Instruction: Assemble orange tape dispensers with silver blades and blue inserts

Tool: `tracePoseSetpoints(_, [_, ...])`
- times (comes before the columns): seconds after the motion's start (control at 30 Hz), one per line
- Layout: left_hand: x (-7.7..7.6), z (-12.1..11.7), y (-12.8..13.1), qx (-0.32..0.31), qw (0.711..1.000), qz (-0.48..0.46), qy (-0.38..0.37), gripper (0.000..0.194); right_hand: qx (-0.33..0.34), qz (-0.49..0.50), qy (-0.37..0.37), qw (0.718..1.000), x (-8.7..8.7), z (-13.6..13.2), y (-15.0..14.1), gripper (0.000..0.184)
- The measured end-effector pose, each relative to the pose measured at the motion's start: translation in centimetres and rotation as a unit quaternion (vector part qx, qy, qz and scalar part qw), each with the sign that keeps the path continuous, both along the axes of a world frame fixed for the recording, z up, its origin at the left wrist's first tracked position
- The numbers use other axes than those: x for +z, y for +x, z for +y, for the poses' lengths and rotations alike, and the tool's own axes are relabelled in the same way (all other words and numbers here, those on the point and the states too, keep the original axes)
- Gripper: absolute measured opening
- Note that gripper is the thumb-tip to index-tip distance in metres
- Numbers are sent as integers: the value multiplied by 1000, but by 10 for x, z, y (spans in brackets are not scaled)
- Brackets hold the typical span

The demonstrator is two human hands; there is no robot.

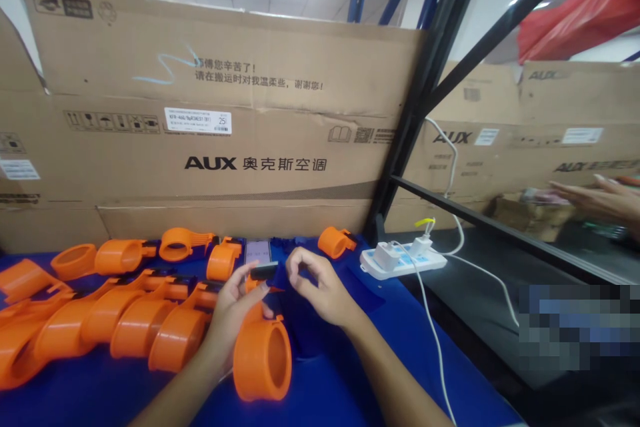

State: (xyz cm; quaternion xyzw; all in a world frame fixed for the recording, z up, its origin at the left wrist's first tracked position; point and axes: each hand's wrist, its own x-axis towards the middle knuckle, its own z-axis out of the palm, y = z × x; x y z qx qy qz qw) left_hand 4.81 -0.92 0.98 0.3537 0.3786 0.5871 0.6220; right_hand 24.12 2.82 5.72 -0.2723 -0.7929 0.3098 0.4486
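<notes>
My left hand [231,310] is closed on an orange plastic ring-shaped part [262,360] with a handle, and its fingertips pinch a small black piece [263,271] at the top of it. Just to the right, my right hand [317,287] has its fingers curled in a pinch, close to the black piece; what it holds, if anything, is too small to see. Both hands hover over the blue table cover [325,380].
Several more orange parts [125,320] lie in rows at the left, one [336,241] at the back. A phone [257,252] lies behind my hands. A white power strip [403,259] with chargers and cables sits right. Cardboard boxes [225,127] wall the back. Another person's hand [595,200] reaches in at right.
</notes>
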Motion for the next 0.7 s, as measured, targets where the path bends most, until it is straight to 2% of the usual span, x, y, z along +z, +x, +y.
tracePoseSetpoints(0.07, [5, -2, 2, -14, 1000, -9, -10, 84, 1, 42, -65, 997, 1, 0, -1, 18])
tracePoseSetpoints(0.1, [7, -4, 3, -23, 1000, -13, -13, 86, 18, 51, -96, 994, 2, -1, -2, 24])
tracePoseSetpoints(0.17, [10, -6, 5, -41, 999, -21, -14, 86, 78, 59, -150, 984, 3, -3, -5, 40])
tracePoseSetpoints(0.27, [10, -8, 7, -76, 996, -35, 0, 84, 143, 80, -203, 965, 3, -4, -10, 45])
tracePoseSetpoints(0.4, [5, -12, 7, -112, 991, -63, 23, 90, 100, 92, -204, 969, -4, -1, -13, 42])
tracePoseSetpoints(0.47, [4, -12, 7, -124, 990, -67, 30, 82, 77, 81, -195, 974, -8, 1, -14, 40])
tracePoseSetpoints(0.57, [2, -11, 6, -108, 993, -39, 24, 61, 69, 62, -181, 979, -11, 2, -17, 38])
tracePoseSetpoints(0.7, [3, -8, 7, -79, 996, -31, 19, 57, 66, 63, -156, 984, -11, -1, -21, 37])
